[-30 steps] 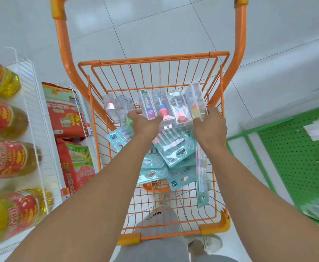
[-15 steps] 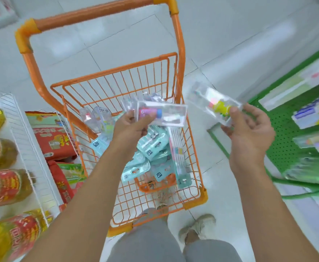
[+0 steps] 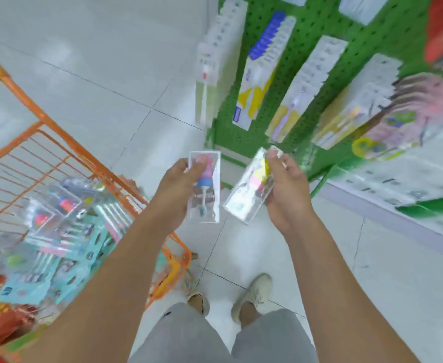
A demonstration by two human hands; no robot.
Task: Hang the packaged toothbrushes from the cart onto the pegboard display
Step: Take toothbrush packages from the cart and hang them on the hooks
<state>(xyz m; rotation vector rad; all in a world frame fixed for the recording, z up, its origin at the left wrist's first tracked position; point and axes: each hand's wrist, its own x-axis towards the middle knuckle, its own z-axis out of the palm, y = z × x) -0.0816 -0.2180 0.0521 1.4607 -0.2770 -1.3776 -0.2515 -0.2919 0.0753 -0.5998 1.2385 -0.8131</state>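
**Clear plastic packs in both hands, beside the green pegboard**

Clear plastic, one toothbrush pack to each hand, fills the middle of the head view. The left hand [image 3: 181, 189] grips a clear pack with a blue-and-pink brush [image 3: 205, 188] by its left edge, thumb across the front, the pack held upright. The right hand [image 3: 286, 187] pinches a second clear pack with a yellow-and-pink brush [image 3: 249, 189] near its top, this one tilted so that its lower end swings toward the left. The two packs hang close together but apart, above the pale tiled floor [image 3: 110, 61].

To the left stands the orange wire cart [image 3: 65, 142], with more toothbrush packs [image 3: 65, 231] heaped inside, teal cards and clear cases mixed. To the upper right the green pegboard [image 3: 309, 30] carries rows of hung packs [image 3: 304, 82], blurred. Both hands are well short of the board. Grey trousers and two pale shoes [image 3: 253, 294] show at the bottom.
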